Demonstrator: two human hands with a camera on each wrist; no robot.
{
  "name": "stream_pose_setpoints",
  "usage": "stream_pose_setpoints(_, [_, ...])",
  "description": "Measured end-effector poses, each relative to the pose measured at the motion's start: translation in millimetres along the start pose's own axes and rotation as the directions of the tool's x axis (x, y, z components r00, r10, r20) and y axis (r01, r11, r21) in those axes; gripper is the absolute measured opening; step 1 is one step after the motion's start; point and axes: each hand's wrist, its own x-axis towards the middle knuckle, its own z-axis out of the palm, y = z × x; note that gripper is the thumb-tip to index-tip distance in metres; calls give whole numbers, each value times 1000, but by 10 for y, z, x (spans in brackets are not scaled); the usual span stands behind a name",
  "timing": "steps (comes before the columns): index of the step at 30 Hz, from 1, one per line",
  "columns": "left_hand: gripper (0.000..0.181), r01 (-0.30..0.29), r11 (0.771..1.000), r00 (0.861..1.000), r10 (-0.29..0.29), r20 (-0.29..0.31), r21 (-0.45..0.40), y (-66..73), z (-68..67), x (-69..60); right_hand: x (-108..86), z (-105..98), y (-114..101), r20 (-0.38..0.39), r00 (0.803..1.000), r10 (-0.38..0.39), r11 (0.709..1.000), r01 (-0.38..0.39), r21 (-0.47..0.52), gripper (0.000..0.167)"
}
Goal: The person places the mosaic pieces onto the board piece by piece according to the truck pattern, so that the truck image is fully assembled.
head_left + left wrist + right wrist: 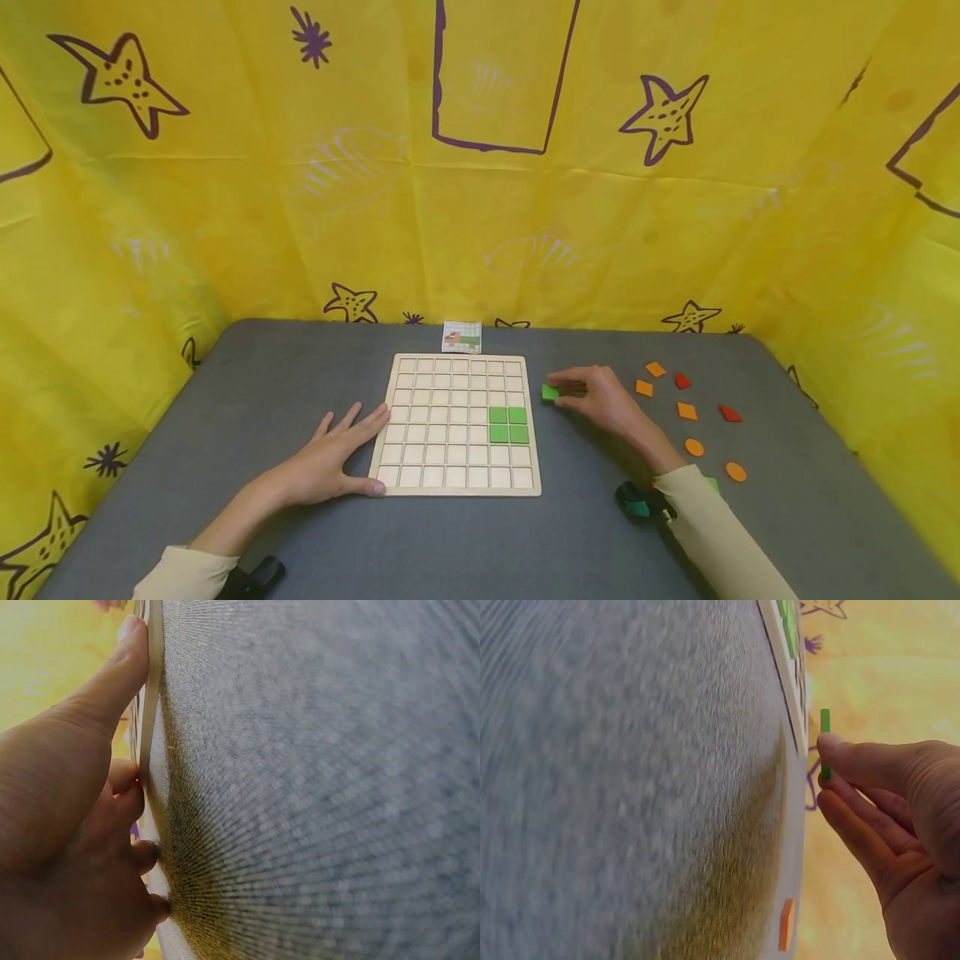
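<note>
A square wooden grid board (447,442) lies on the grey table. Four-sided green tiles (508,425) fill a block of cells at its right side. My left hand (330,462) rests at the board's left edge, thumb and fingertips touching the frame, fingers fairly straight. Just right of the board, my right hand (603,404) pinches a green square tile (550,392) between thumb and fingers. In the right wrist view that tile (825,720) is seen edge-on, held above the table.
Several orange squares (687,411), orange discs (694,447) and red pieces (730,413) lie to the right. A green piece (712,483) is partly hidden by the right sleeve. A small printed card (462,337) sits behind the board. Yellow patterned cloth (480,208) surrounds the table.
</note>
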Motion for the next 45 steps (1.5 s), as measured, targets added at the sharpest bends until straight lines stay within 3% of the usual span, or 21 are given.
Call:
stream_pose_setpoints(11, [108, -1, 1000, 1000, 1, -7, -11, 14, -9, -7, 107, 69, -195, -3, 1000, -24, 999, 24, 38, 36])
stream_pose_setpoints(27, [108, -5, 1000, 1000, 5, -1, -6, 29, 0, 11, 210, 360, -425, 53, 998, -43, 997, 39, 70, 30])
stream_pose_setpoints(35, [108, -4, 1000, 1000, 4, -1, -5, 23, -7, 9, 239, 518, -513, 110, 988, -104, 994, 100, 35, 30])
stream_pose_setpoints(45, [108, 3, 1000, 1000, -3, 1, -12, 23, -9, -8, 300, 661, -562, 126, 981, -148, 989, 148, 11, 31])
